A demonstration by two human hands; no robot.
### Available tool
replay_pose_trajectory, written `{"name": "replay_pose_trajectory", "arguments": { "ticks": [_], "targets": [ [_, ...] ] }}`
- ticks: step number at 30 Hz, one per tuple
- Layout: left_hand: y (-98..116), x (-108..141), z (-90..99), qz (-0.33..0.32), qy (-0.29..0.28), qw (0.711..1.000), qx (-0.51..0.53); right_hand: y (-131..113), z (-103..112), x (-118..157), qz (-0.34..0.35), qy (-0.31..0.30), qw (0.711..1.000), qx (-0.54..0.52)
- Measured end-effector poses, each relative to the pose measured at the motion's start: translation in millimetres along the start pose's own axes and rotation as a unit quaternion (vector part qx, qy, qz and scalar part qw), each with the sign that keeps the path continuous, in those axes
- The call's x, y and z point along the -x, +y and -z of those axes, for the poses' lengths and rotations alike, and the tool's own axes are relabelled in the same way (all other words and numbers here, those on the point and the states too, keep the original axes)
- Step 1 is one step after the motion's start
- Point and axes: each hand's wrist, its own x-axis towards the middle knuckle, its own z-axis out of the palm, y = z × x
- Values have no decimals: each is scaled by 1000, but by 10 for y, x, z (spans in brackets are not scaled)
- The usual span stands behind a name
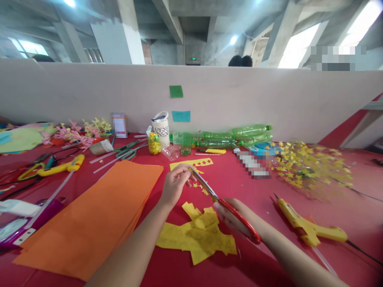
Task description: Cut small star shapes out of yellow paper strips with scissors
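My right hand is wrapped round the red handles of a pair of scissors. The blades point up and left, reaching my left hand. Its thumb and fingers are pinched at the blade tips on what looks like a small yellow piece, mostly hidden. Beneath the blades lie several small yellow stars. A yellow strip with star shapes lies just beyond my left hand. Nearer to me, between my forearms, is a pile of yellow felt-like scraps.
Orange sheets are stacked at left. A yellow glue gun lies at right, below a spray of yellow stars. Green plastic bottles, a white cup and a yellow cutter knife line the back, before a white partition.
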Motion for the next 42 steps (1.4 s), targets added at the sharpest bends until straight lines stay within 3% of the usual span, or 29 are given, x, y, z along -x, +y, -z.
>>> {"name": "replay_pose_trajectory", "arguments": {
  "ticks": [11, 18, 23, 27, 30, 33, 35, 37, 40, 42],
  "targets": [
    [-29, 18, -17, 27, 15, 999, 22, -3, -2, -29, -37, 16, 999, 12],
    [-54, 9, -11, 48, 24, 997, 63, 39, 23, -38, -15, 39, 999, -2],
    [-50, 70, -108, 107, -82, 988, 74, 19, 77, -104, 19, 145, 988, -46],
    [-73, 172, -284, 150, -207, 966, 44, 26, 66, -160, 41, 152, 983, -95],
    [-93, 191, -342, 157, -234, 959, -4, 45, 48, -183, 51, 175, 979, -88],
    [-110, 128, -289, 65, -195, 964, -170, 73, 85, -196, 60, 218, 971, -76],
    [-142, 77, -237, 1, -172, 931, -322, 99, 135, -206, 56, 235, 967, -80],
    [-201, 49, -216, -55, -186, 877, -439, 128, 186, -219, 49, 242, 965, -88],
    [-312, 48, -254, -88, -216, 809, -539, 156, 235, -235, 43, 247, 963, -95],
    [-366, 41, -284, -99, -215, 785, -572, 153, 244, -234, 41, 250, 962, -98]
  ]
}}
